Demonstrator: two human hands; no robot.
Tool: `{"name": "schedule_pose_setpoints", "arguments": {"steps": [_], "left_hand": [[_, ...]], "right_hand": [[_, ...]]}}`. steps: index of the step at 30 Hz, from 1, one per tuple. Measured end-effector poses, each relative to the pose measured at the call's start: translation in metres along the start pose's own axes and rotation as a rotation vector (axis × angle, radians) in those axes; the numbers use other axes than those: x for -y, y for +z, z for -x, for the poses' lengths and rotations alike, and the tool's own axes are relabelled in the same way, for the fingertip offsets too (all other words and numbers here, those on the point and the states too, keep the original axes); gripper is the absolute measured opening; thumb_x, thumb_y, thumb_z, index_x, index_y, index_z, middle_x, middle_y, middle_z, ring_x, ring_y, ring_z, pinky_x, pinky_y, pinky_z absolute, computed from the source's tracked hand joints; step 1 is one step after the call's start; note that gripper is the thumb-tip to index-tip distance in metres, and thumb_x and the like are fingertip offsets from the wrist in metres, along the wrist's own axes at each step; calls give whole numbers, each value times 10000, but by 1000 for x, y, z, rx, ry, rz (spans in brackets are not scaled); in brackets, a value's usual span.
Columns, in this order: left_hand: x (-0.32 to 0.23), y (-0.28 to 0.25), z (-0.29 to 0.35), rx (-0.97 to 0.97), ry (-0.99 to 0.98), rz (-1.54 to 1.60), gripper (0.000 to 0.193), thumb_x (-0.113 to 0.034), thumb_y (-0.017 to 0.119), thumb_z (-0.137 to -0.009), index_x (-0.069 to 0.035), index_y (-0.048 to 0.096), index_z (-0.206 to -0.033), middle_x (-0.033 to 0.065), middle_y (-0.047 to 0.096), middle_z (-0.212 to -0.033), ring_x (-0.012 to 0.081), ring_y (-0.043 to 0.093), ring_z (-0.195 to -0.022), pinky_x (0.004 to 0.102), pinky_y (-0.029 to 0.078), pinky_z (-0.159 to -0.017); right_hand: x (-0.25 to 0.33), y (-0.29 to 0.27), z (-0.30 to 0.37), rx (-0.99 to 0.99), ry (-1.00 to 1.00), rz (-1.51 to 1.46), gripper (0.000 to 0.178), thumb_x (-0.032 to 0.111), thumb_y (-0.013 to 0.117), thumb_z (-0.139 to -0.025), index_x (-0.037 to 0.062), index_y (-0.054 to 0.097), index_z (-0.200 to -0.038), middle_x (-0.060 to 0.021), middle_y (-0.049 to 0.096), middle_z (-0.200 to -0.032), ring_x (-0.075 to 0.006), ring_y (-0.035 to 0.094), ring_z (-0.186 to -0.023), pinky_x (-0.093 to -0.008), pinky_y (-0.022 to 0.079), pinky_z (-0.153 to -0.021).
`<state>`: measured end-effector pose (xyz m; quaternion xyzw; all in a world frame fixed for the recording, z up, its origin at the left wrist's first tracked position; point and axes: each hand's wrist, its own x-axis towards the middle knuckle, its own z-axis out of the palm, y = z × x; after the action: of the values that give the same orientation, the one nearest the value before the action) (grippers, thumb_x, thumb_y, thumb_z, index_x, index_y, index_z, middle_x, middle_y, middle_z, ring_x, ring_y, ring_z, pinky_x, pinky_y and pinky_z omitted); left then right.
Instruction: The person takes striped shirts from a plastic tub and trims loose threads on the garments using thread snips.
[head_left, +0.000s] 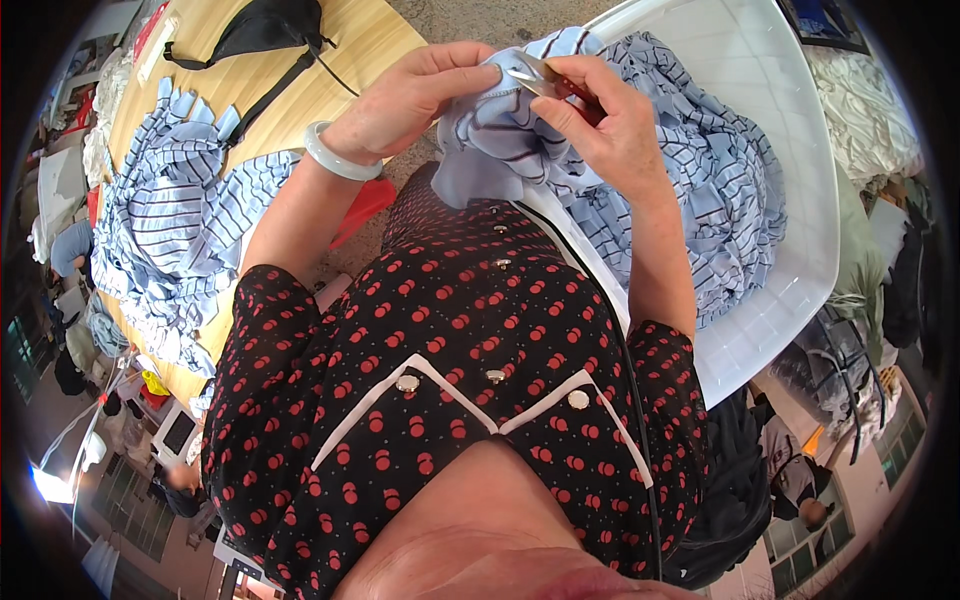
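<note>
My left hand (408,102), with a pale bangle at its wrist, pinches the edge of a light blue garment (492,135) with dark stripes between thumb and fingers. In my right hand (622,128) is a pair of small thread snips (582,94) with a reddish-brown grip. Its metal blades point left and lie against the cloth beside my left thumb; whether they touch a thread is too small to tell. The garment hangs down over my lap and toward the heap of matching striped cloth (705,170) on the right.
That heap lies in a large white plastic bin (815,225) at my right. A light wooden table (375,45) on the left bears more striped garments (180,215) and a black bag with straps (265,32). Something red (365,208) shows below my left forearm. Other people are in the background.
</note>
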<state>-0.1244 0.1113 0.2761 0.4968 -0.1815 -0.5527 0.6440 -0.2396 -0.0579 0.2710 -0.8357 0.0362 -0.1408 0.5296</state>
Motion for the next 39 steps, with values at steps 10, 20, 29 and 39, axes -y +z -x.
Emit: {"name": "schedule_pose_setpoints", "arguments": {"steps": [10,20,29,39], "left_hand": [[2,-2,-2,-8,-47,79,221,-132,443,-851,-15,519,-1023,10,562,-899,74,512,-821,222,395,-758],[2,0,-4,11,-20,9,198,-144,449,-847,-21,526,-981,-10,556,-852,46,507,-764,193,403,-699],[0,-4,-3,2,-51,65,216,-141,440,-848,-24,520,-1012,1,553,-900,71,507,-817,221,389,-756],[3,-6,-9,-10,-78,-94,163,-139,462,-842,-36,535,-945,-22,540,-816,35,495,-738,179,397,-676]], "right_hand": [[0,1,1,-9,-81,65,223,168,657,-690,44,566,-852,-43,551,-660,-104,495,-525,-210,407,-491],[-3,3,2,-27,-30,22,230,169,657,-691,35,566,-854,-46,564,-688,-106,492,-532,-221,406,-492],[-5,2,6,-19,-39,-17,237,154,655,-691,43,564,-879,-38,558,-663,-106,490,-526,-217,406,-503],[-11,9,5,-53,49,-77,281,161,664,-694,41,543,-918,-27,560,-692,-75,491,-575,-206,419,-539]]}}
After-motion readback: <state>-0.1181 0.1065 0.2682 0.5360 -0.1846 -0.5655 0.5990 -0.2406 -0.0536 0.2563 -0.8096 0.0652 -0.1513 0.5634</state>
